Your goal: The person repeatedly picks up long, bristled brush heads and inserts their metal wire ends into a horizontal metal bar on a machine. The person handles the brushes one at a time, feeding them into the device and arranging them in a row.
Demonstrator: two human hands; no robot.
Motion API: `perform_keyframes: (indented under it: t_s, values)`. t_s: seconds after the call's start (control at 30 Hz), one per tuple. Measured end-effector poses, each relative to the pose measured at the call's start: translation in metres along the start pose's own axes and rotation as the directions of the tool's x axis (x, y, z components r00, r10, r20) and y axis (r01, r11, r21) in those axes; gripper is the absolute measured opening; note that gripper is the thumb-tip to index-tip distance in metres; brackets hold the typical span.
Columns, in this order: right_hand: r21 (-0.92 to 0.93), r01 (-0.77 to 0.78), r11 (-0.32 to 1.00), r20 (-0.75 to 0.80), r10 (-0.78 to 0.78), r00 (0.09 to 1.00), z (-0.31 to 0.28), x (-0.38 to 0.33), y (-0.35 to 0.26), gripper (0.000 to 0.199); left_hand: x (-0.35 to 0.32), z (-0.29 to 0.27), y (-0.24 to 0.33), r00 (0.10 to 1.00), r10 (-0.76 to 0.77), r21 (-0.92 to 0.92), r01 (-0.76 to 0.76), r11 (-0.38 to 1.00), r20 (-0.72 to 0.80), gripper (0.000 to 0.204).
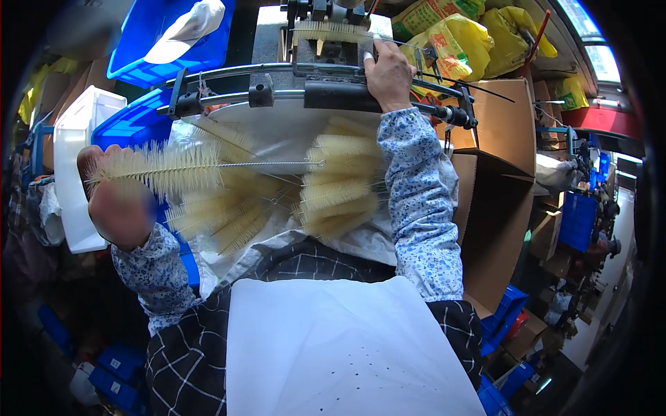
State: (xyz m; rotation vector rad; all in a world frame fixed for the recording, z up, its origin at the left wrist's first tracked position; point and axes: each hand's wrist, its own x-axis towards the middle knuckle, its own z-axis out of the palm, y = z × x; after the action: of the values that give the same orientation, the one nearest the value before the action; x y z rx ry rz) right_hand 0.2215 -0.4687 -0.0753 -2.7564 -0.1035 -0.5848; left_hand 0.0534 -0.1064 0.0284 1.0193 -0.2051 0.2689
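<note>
My left hand (119, 201) is closed around the bristled end of a cream bottle brush (166, 166). Its twisted wire stem runs to the right and ends in a small loop. Under and beside it lie two heaps of similar brushes, a left heap (229, 208) and a right heap (341, 184). At the metal machine (336, 93), my right hand (390, 75) has thumb and fingers bent at the right end of another bottle brush (326, 30), which lies across the machine's top. The fingertips' exact grip is partly hidden. Both forearms wear blue floral sleeves.
White cloth (368, 243) lies under the brushes. A blue crate (170, 41) and a white bin (87, 166) stand at left. Right of my arm is an open cardboard box (503, 229). Yellow sacks (451, 48) sit at the back right. Metal rails (277, 67) span the machine.
</note>
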Motion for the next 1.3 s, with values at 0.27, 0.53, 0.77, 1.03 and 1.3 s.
perform_keyframes:
  t_s: [0.27, 0.53, 0.77, 1.03, 1.3]
  values:
    - [0.173, -0.029, 0.984, 0.131, 0.006, 0.991, -0.018, 0.015, 0.100, 0.034, -0.019, -0.029, 0.017, 0.994, -0.060, -0.091, 0.051, 0.994, -0.093, 0.044]
    - [-0.305, 0.253, 0.918, 0.143, -0.218, 0.965, -0.049, 0.037, 0.143, 0.019, 0.011, 0.016, -0.016, 0.966, -0.256, 0.212, 0.259, 0.942, -0.044, 0.039]
    - [0.423, -0.232, 0.876, 0.643, -0.110, 0.758, -0.161, -0.025, 0.115, 0.028, 0.020, 0.038, -0.038, 0.950, -0.311, 0.263, 0.298, 0.918, 0.008, 0.039]
    - [0.812, -0.364, 0.456, 0.561, -0.440, 0.701, -0.125, -0.063, -0.025, 0.043, -0.005, 0.114, -0.105, 0.929, -0.204, 0.408, 0.065, 0.911, 0.308, 0.027]
    - [0.107, 0.314, 0.943, -0.048, -0.311, 0.949, -0.061, -0.017, 0.018, 0.026, -0.007, 0.023, -0.069, 0.827, -0.463, 0.942, -0.332, 0.051, 0.317, 0.048]
